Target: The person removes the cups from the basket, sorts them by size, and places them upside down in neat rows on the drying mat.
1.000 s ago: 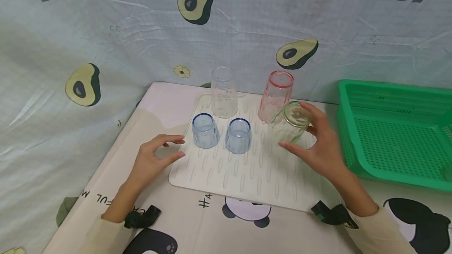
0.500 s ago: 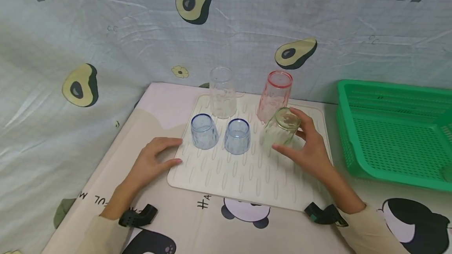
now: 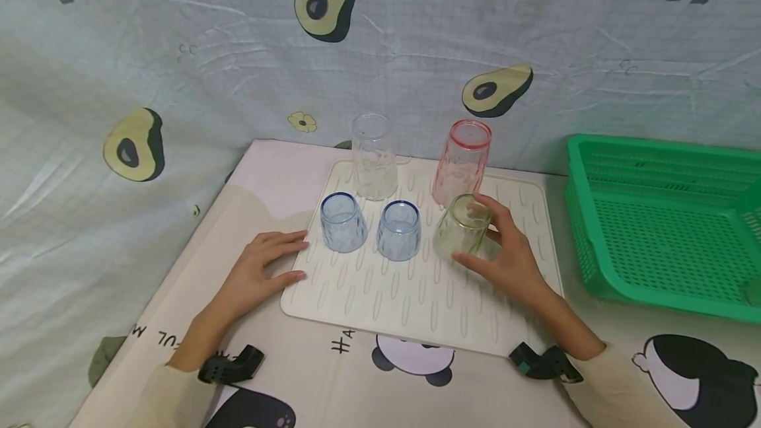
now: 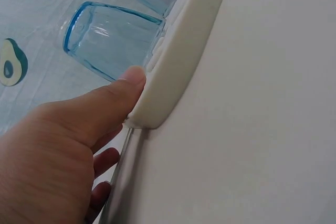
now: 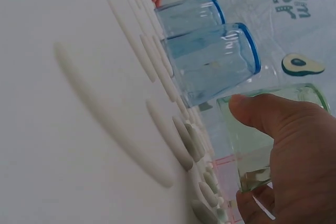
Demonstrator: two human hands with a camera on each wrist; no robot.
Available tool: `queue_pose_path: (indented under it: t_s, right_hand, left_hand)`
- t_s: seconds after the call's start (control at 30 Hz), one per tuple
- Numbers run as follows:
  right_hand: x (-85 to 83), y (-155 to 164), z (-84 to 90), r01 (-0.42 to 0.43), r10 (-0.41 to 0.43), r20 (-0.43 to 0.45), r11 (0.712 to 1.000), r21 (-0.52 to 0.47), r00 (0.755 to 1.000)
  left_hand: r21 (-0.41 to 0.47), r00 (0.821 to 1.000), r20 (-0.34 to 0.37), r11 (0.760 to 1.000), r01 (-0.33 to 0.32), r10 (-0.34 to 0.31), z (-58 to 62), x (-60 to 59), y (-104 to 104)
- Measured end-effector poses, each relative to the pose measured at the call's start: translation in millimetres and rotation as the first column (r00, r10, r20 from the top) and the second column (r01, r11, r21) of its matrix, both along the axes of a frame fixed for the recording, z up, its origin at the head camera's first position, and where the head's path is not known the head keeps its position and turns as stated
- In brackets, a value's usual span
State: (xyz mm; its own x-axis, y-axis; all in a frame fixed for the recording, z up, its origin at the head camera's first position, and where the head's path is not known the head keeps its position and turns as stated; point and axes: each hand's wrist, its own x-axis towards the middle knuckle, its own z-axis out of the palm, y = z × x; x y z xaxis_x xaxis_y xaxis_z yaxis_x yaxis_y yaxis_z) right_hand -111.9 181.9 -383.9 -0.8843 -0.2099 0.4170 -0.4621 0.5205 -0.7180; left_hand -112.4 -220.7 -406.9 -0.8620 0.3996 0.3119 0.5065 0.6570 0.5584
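On the cream ribbed drying mat, right of two blue tumblers | pale green clear glass tumbler inverted, axis upright | right hand wraps it | left hand relaxed, flat at mat's left edge, farther away.

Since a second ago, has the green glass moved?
Yes. The green glass, gripped by the right hand, has come down and leftward, away from the green basket, onto the drying mat beside the blue glass.

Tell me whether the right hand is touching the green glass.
Touching. The right wrist view shows the right hand with thumb and fingers wrapped on the green glass; the head view agrees.
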Motion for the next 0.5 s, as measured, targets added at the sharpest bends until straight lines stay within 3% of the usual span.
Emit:
queue_pose_path:
  t_s: [0.5]
  right_hand:
    - [-2.8,-1.2,-11.0,-0.047,0.044,0.078,0.998,0.038,0.996]
  left_hand:
    - [0.012,0.999,0.025,1.000,-0.027,0.026,-0.5,-1.1,0.4]
